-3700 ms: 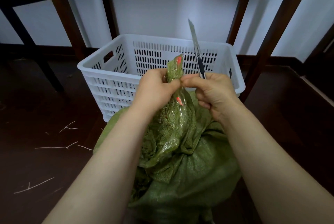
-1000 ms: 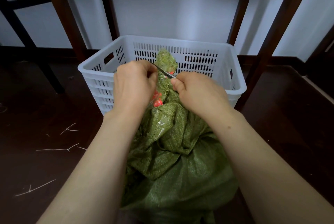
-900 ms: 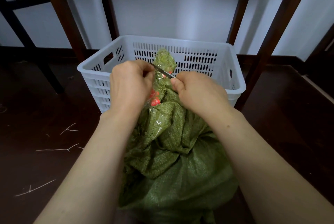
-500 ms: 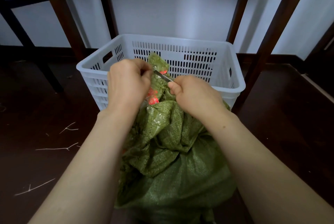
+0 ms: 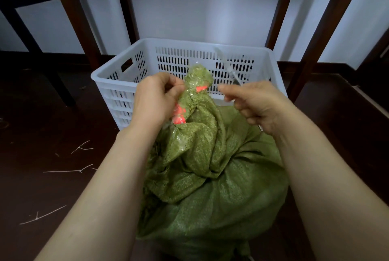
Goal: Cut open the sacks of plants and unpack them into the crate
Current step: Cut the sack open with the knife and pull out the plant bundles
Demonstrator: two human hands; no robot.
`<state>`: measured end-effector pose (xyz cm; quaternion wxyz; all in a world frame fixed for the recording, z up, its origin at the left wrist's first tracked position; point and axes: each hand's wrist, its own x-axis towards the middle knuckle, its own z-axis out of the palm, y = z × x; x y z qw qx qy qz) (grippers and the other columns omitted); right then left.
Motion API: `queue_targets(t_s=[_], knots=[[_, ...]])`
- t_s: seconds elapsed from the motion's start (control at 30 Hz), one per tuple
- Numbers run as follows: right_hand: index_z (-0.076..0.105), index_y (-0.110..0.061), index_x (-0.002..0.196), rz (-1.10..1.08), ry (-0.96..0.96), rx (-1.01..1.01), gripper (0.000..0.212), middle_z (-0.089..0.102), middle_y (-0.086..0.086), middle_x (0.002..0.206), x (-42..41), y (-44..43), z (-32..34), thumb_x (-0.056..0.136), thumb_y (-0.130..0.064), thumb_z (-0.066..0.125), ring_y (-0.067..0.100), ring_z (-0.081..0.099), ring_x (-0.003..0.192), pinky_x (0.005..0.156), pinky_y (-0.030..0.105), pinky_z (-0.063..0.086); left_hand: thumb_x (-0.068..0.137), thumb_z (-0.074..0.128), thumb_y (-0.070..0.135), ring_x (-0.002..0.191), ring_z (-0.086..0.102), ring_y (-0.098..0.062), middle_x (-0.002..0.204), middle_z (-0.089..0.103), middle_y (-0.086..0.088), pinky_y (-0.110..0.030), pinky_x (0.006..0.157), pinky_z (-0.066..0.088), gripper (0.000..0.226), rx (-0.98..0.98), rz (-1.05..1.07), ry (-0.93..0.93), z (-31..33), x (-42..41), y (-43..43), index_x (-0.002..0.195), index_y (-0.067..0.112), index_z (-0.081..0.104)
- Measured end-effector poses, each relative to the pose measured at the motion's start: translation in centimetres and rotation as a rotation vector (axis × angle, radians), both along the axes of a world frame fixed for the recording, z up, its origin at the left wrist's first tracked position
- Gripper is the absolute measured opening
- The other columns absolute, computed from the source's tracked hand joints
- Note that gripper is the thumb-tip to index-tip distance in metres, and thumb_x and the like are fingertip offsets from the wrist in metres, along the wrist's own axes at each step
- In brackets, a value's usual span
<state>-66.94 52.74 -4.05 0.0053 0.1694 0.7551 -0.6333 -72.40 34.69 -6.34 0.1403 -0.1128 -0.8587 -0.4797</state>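
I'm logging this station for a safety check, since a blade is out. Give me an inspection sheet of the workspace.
Surface: dark floor, bearing sack and crate.
Job's things: green woven sack, neck bunched, orange-red binding on it; white slotted crate right behind, bottom hidden; knife, blade blurred, pointing up over the crate.
Clutter: thin twigs on the floor, left.
Hands: left hand grips the sack's neck; right hand holds the knife, clear of the neck.
Cables: nothing seen.
Surroundings: white wall, wooden posts, dark frame far left.
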Motion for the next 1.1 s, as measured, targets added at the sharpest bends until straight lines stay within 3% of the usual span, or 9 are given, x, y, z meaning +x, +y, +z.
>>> queue_targets(t_s=[0.13, 0.23, 0.57, 0.7, 0.8, 0.9, 0.93, 1.0, 1.1], knots=[[0.063, -0.009, 0.086, -0.189, 0.119, -0.119, 0.034, 0.067, 0.009, 0.079, -0.5, -0.3, -1.4, 0.071, -0.034, 0.081, 0.003, 0.024, 0.032, 0.031, 0.014, 0.021, 0.086, 0.067, 0.010, 0.046, 0.046, 0.005, 0.068, 0.059, 0.004, -0.012, 0.050, 0.042, 0.019, 0.078, -0.206, -0.094, -0.4, 0.7, 1.3, 0.074, 0.023, 0.061], [0.058, -0.016, 0.073, -0.165, 0.118, -0.168, 0.028, 0.052, -0.002, 0.052, -0.7, -0.8, -2.3, 0.071, -0.032, 0.081, 0.004, 0.024, 0.030, 0.030, 0.013, 0.020, 0.083, 0.068, 0.007, 0.052, 0.049, 0.003, 0.069, 0.060, 0.002, -0.011, 0.053, 0.042, 0.015, 0.107, -0.337, -0.118, -0.7, 1.1, 2.0, 0.076, 0.019, 0.063], [0.056, -0.011, 0.071, -0.302, 0.041, -0.575, 0.020, 0.044, -0.006, 0.034, -2.2, -0.3, -3.8, 0.080, -0.015, 0.074, 0.003, 0.023, 0.024, 0.026, 0.013, 0.018, 0.074, 0.077, 0.007, 0.046, 0.048, 0.005, 0.051, 0.058, 0.015, -0.010, 0.052, 0.039, 0.013, 0.328, -0.288, 0.043, -1.5, 2.2, 3.3, 0.076, 0.018, 0.071], [0.055, -0.012, 0.076, -0.310, -0.041, -0.717, 0.017, 0.036, -0.008, 0.028, -2.6, -0.4, -4.2, 0.082, -0.016, 0.071, 0.004, 0.022, 0.021, 0.026, 0.012, 0.021, 0.074, 0.078, 0.014, 0.054, 0.054, 0.004, 0.064, 0.065, 0.015, -0.016, 0.057, 0.044, 0.014, 0.284, -0.271, 0.123, -2.1, 2.5, 3.9, 0.078, 0.026, 0.073], [0.056, -0.008, 0.073, -0.363, -0.016, -0.869, 0.019, 0.046, -0.003, 0.030, -2.0, 0.8, -4.7, 0.092, -0.009, 0.058, 0.009, 0.038, 0.021, 0.026, 0.017, 0.036, 0.075, 0.076, 0.010, 0.075, 0.061, -0.004, 0.080, 0.066, 0.009, -0.021, 0.072, 0.052, 0.012, 0.287, -0.317, 0.249, -1.3, 2.8, 3.7, 0.085, 0.017, 0.074], [0.057, -0.008, 0.070, -0.424, 0.030, -0.951, 0.025, 0.061, 0.002, 0.048, -1.3, 4.4, -6.6, 0.095, -0.012, 0.054, 0.017, 0.057, 0.038, 0.050, 0.027, 0.057, 0.077, 0.074, 0.011, 0.080, 0.062, -0.015, 0.082, 0.067, 0.003, -0.027, 0.080, 0.054, 0.006, 0.349, -0.340, 0.269, 0.9, 2.3, 2.4, 0.081, 0.016, 0.073], [0.055, -0.012, 0.061, -0.430, 0.012, -0.941, 0.033, 0.053, -0.001, 0.045, -1.3, 5.3, -6.8, 0.092, -0.019, 0.059, 0.015, 0.048, 0.035, 0.048, 0.023, 0.055, 0.079, 0.072, 0.012, 0.080, 0.062, -0.018, 0.081, 0.067, 0.000, -0.029, 0.080, 0.054, 0.006, 0.358, -0.348, 0.229, 1.5, 2.0, 1.9, 0.080, 0.017, 0.070], [0.043, -0.017, 0.049, -0.365, 0.022, -0.832, 0.048, 0.033, -0.004, 0.034, -1.9, 5.8, -6.3, 0.091, -0.032, 0.062, 0.009, 0.027, 0.026, 0.031, 0.013, 0.032, 0.085, 0.068, 0.014, 0.077, 0.059, -0.019, 0.079, 0.066, -0.001, -0.027, 0.076, 0.051, 0.006, 0.430, -0.344, 0.106, 1.7, 2.1, 1.5, 0.082, 0.016, 0.063], [0.043, -0.018, 0.058, -0.292, 0.098, -0.705, 0.042, 0.032, -0.006, 0.035, -2.7, 4.6, -4.5, 0.089, -0.039, 0.062, 0.006, 0.025, 0.024, 0.029, 0.012, 0.021, 0.083, 0.069, 0.013, 0.063, 0.057, -0.011, 0.063, 0.059, 0.004, -0.020, 0.065, 0.046, 0.020, 0.547, -0.333, -0.106, 1.1, 2.5, 2.5, 0.092, 0.012, 0.051]])
